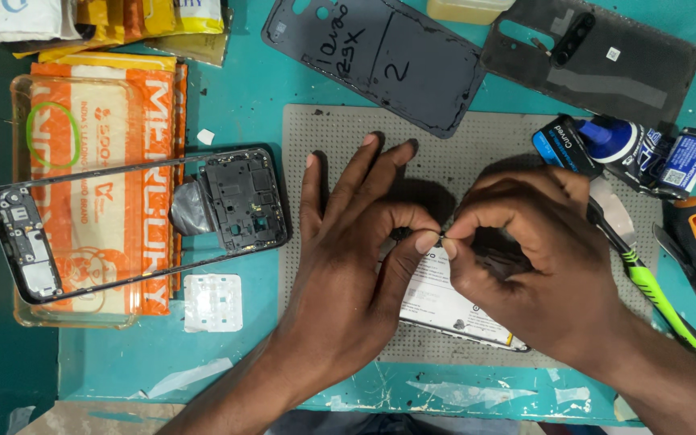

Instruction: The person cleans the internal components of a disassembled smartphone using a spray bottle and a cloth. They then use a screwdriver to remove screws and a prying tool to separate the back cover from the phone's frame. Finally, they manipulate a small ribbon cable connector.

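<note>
Opened phone (453,310) lies on the grey work mat (477,145), mid-counter, largely covered by both hands. Left hand (348,266) pinches thumb to forefinger on a small dark part (437,238). Right hand (525,258), curled, pinches the same part from the right.

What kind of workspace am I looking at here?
Most likely a phone repair bench: a bare phone frame, two removed back covers, and both hands, left hand and right hand, pinching a tiny part over an opened phone.
</note>
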